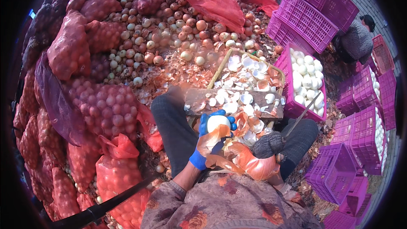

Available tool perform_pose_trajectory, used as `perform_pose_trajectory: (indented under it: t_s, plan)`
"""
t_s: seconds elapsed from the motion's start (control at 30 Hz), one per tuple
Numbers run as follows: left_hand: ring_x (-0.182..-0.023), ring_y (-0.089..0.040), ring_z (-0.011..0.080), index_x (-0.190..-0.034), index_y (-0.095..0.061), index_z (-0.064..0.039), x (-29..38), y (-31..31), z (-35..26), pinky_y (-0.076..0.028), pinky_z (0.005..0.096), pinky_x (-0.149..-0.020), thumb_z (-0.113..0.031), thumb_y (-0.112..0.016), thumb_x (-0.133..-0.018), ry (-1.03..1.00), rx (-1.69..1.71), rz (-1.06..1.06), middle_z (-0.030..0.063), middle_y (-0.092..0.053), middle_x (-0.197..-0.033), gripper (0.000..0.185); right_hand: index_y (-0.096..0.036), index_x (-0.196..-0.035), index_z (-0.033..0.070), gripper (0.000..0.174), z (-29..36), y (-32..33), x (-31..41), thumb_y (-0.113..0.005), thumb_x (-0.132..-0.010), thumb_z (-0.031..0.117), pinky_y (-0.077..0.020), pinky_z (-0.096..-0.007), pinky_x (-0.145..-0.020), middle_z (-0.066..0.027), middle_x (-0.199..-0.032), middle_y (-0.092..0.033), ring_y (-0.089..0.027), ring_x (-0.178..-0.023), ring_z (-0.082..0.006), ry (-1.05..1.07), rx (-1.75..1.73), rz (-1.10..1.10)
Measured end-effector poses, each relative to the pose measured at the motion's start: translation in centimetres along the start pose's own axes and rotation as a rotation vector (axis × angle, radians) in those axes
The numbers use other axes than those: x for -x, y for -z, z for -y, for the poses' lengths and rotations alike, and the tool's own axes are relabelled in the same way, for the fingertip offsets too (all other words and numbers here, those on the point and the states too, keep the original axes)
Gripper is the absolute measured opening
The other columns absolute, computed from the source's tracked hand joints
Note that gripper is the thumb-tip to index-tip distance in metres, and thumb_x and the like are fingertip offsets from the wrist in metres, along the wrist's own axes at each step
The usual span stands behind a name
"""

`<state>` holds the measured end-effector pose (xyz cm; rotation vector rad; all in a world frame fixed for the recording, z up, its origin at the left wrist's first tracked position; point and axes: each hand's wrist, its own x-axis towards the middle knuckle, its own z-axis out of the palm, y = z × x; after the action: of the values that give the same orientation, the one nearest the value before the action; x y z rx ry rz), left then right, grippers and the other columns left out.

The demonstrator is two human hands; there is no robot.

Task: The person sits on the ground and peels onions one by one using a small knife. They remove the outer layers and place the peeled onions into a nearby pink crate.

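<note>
My left hand (201, 152), in a blue-coated glove, cups a white peeled onion (218, 123) just in front of my lap. In a dark grey knitted glove, my right hand (267, 145) grips a knife (302, 116), its long blade slanting up and away to the right. Its handle is mostly hidden by the fingers. Large papery onion skins (254, 164) cover my lap between and below the hands. Beyond the hands lies a wooden board (198, 97) strewn with white onion layers and scraps. It rests across a wood-rimmed tray (219, 68) heaped with more peelings.
Unpeeled onions (190, 22) spread over the ground ahead. Red mesh sacks (105, 108) of onions are piled at left. A magenta crate (288, 101) of peeled onions stands by my right knee. More crates (330, 168) and a crouching person (356, 41) are farther right.
</note>
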<state>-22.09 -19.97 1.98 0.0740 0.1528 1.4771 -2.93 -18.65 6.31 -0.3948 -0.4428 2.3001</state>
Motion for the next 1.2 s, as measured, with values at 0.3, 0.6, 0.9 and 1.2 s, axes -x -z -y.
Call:
perform_pose_trajectory:
  t_s: [0.3, 0.6, 0.9, 1.2]
  plan:
    - [-0.099, -0.062, 0.0378, -0.131, -0.044, -0.002, -1.6, 2.2, -1.2, -0.056, 0.0433, -0.083, -0.037, -0.053, -0.094, -0.112, -0.174, -0.113, 0.0261, -0.058, -0.116, 0.052, -0.055, -0.110, 0.005, 0.027, 4.0, 5.0, -0.2, -0.065, -0.087, 0.015, -0.0483, -0.0214, -0.057, -0.0005, -0.080, -0.060, -0.057, -0.065, -0.0072, -0.084, 1.065, -0.479]
    - [-0.090, -0.064, 0.0204, -0.128, -0.046, -0.005, -0.1, -0.9, 0.7, -0.053, 0.0301, -0.080, -0.006, -0.066, -0.087, -0.292, -0.893, -0.268, 0.0135, -0.062, -0.107, 0.045, -0.057, -0.109, 0.001, 0.037, -1.7, 1.7, -5.2, -0.074, -0.081, 0.017, -0.0476, -0.0225, -0.064, 0.0001, -0.085, -0.061, -0.057, -0.072, -0.0076, 0.309, 1.137, -0.188]
    - [-0.087, -0.066, 0.0334, -0.118, -0.055, -0.007, -1.7, 0.9, -1.0, -0.058, 0.0400, -0.073, -0.057, -0.051, -0.089, -0.117, -0.185, -0.363, 0.0193, -0.064, -0.104, 0.057, -0.055, -0.094, 0.009, 0.018, 1.3, 6.4, 0.0, -0.069, -0.085, 0.013, -0.0443, -0.0223, -0.045, -0.0067, -0.074, -0.063, -0.055, -0.054, -0.0097, 0.518, 1.644, -0.059]
    - [-0.090, -0.065, 0.0298, -0.120, -0.053, -0.009, -1.5, -0.1, 1.1, -0.056, 0.0375, -0.075, -0.055, -0.049, -0.092, -0.002, -0.102, -0.339, 0.0171, -0.064, -0.106, 0.054, -0.060, -0.115, 0.002, 0.042, 2.1, 2.7, -2.8, -0.075, -0.080, 0.018, -0.0512, -0.0251, -0.078, -0.0042, -0.093, -0.065, -0.062, -0.085, -0.0112, 0.351, 1.161, -0.172]
